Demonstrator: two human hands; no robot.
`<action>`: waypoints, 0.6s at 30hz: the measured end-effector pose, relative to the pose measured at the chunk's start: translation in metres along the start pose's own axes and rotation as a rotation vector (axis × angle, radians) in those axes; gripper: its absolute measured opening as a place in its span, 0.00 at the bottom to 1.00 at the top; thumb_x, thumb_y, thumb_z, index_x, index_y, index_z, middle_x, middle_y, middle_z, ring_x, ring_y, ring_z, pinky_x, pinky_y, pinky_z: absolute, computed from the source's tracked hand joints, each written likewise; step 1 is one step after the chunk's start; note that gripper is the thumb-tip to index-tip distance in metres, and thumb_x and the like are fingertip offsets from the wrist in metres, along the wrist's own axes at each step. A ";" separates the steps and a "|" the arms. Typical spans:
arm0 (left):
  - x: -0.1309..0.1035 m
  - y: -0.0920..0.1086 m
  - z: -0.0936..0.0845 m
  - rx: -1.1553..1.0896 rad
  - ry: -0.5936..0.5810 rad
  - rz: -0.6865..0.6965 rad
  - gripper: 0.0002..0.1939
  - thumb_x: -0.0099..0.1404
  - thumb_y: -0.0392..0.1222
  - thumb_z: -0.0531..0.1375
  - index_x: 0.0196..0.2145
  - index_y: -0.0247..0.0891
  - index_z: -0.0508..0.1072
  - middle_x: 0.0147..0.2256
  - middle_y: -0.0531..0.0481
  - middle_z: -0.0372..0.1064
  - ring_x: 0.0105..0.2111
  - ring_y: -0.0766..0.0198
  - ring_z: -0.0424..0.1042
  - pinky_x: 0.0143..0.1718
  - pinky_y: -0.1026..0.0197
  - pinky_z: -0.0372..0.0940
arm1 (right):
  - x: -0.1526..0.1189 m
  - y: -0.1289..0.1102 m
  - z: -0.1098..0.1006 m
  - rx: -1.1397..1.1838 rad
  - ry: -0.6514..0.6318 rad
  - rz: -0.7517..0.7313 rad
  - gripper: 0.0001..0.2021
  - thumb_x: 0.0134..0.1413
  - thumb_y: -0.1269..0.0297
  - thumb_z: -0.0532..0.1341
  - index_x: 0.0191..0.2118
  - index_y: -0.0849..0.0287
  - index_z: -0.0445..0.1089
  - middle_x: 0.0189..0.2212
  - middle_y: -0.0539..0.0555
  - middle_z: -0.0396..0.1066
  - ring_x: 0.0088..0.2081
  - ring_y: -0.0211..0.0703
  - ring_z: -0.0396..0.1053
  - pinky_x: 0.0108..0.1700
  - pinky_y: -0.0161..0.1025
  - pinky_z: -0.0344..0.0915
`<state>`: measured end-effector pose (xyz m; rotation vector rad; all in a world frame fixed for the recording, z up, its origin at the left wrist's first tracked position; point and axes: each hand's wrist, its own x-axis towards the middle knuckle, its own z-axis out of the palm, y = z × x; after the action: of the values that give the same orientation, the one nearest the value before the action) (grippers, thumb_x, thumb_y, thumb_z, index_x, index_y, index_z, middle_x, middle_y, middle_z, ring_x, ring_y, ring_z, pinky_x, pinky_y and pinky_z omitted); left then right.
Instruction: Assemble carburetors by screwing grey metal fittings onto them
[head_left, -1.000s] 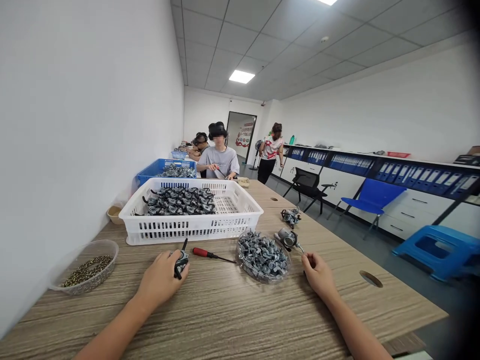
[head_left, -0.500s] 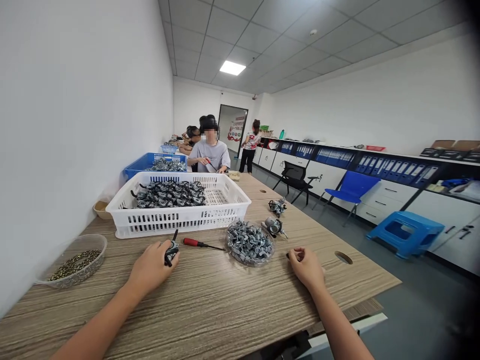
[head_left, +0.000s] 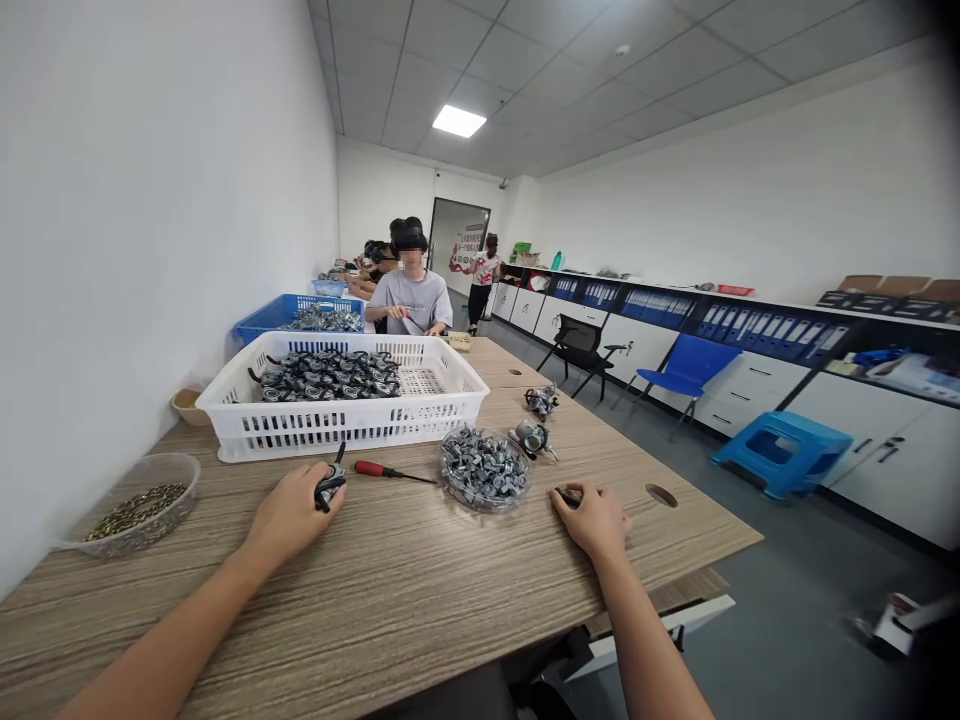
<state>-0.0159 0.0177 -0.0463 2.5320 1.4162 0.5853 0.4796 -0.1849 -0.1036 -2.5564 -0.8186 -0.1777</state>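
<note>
My left hand is closed round a black and silver reel part in front of the white basket. My right hand rests on the table, its fingers round a small dark piece. Between the hands stands a clear round bowl of grey metal parts. A red-handled screwdriver lies left of the bowl. Two reels, one grey and round and one farther back, sit behind and right of the bowl. Many black and silver parts fill much of the basket.
At the left is a clear tub of brass-coloured screws. A blue crate of metal parts and a small tan bowl stand by the wall. A seated person works across the table. The tabletop has a round hole at the right.
The whole view has shifted, moving things slightly left and up in the picture. My left hand still grips the reel part; the fingers of my right hand are now spread wider over the dark piece.
</note>
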 end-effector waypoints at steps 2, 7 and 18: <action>-0.001 0.000 0.001 -0.005 0.017 0.003 0.14 0.74 0.56 0.55 0.39 0.44 0.69 0.43 0.45 0.77 0.46 0.49 0.76 0.46 0.54 0.68 | -0.001 0.001 -0.002 -0.010 0.001 0.017 0.30 0.58 0.36 0.63 0.56 0.53 0.78 0.55 0.69 0.72 0.62 0.69 0.67 0.64 0.68 0.58; -0.004 0.003 0.002 -0.023 0.038 0.008 0.14 0.73 0.56 0.56 0.41 0.44 0.69 0.44 0.45 0.78 0.48 0.50 0.76 0.47 0.55 0.68 | -0.003 0.004 -0.006 -0.023 0.001 0.074 0.33 0.55 0.32 0.63 0.54 0.54 0.78 0.56 0.72 0.72 0.62 0.74 0.68 0.63 0.70 0.59; -0.006 0.005 -0.001 -0.060 0.013 -0.090 0.24 0.72 0.62 0.58 0.55 0.45 0.60 0.47 0.42 0.79 0.42 0.48 0.81 0.35 0.58 0.66 | -0.001 0.006 -0.005 0.013 0.014 0.116 0.31 0.68 0.41 0.54 0.60 0.62 0.74 0.58 0.73 0.74 0.61 0.72 0.70 0.61 0.67 0.64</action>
<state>-0.0153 0.0098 -0.0448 2.4081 1.4853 0.6196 0.4824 -0.1919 -0.1013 -2.5793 -0.6616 -0.1527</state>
